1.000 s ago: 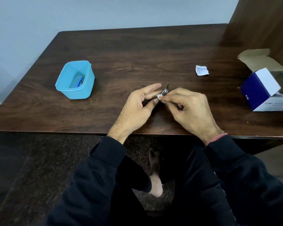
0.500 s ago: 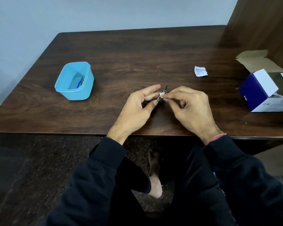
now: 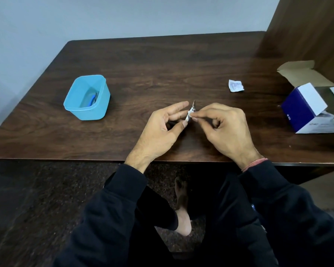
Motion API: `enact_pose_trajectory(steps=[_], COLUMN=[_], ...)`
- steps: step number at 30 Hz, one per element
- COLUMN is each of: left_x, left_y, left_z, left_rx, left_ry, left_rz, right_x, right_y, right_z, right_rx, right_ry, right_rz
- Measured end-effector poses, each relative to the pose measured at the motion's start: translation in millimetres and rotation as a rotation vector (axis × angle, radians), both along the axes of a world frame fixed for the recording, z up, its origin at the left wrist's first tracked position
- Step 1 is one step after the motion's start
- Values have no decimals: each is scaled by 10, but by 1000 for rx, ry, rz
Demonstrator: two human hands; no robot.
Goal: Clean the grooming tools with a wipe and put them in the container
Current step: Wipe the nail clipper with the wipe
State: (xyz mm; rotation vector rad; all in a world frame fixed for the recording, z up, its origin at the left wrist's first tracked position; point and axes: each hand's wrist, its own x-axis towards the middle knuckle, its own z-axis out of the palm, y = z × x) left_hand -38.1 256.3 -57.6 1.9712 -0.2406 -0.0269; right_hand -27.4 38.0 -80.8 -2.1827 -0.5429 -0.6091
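Right now two bare hands meet over the near middle of one dark brown wooden table [image 3: 143, 60], and between them sits one small silver metal nail clipper [image 3: 189, 114] with a thin curved blade swung out and pointing away from the person. The left hand [image 3: 162, 130] holds the clipper's body, thumb tip pressed against its lower end and curled fingers behind it, while the index finger stretches out straight just past the tool. The right hand [image 3: 226, 128] has its fingers curled and pinches one small white wipe [image 3: 191, 112] against the clipper, thumb and forefinger closing on it; only a sliver of the wipe shows, so its full shape cannot be told. Well apart to the left stands one light blue, square, open plastic container [image 3: 102, 101] upright on the tabletop, and inside it lies at least one blue-handled tool [image 3: 92, 99]; how many more lie with it cannot be told. Beyond the right hand, toward the far right of the table, lies one torn white paper sachet [image 3: 236, 85], flat and alone. At the right edge stands one dark blue and white cardboard box [image 3: 307, 105] with its brown flap open. Two black sleeves [image 3: 123, 199] run from the wrists down toward the camera, and a thin pinkish thread band [image 3: 255, 163] circles the right wrist.
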Motion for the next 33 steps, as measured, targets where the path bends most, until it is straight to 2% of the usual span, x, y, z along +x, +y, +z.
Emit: enact_pose_trajectory(steps=[5, 10, 15, 20, 24, 29, 33], left_x=[-6, -8, -6, -9, -9, -1, -11], left_y=[-1, -21, -4, -1, 1, -1, 0], left_z=[-4, -5, -13, -2, -11, -15, -14], left_rx=[-1, 13, 24, 25, 38, 38, 36], left_ry=[-7, -11, -10, -5, -5, -5, 3], left_rz=[-4, -1, -6, -7, -11, -7, -13], right_x=[-46, 14, -49, -1, -43, -3, -63], right_y=[26, 9, 12, 2, 7, 1, 23], right_z=[16, 15, 13, -42, -31, -5, 36], right_rx=[-36, 44, -42, -24, -77, -32, -97], right_ry=[17, 43, 30, -9, 2, -4, 3], right_rz=[80, -44, 104, -37, 86, -52, 67])
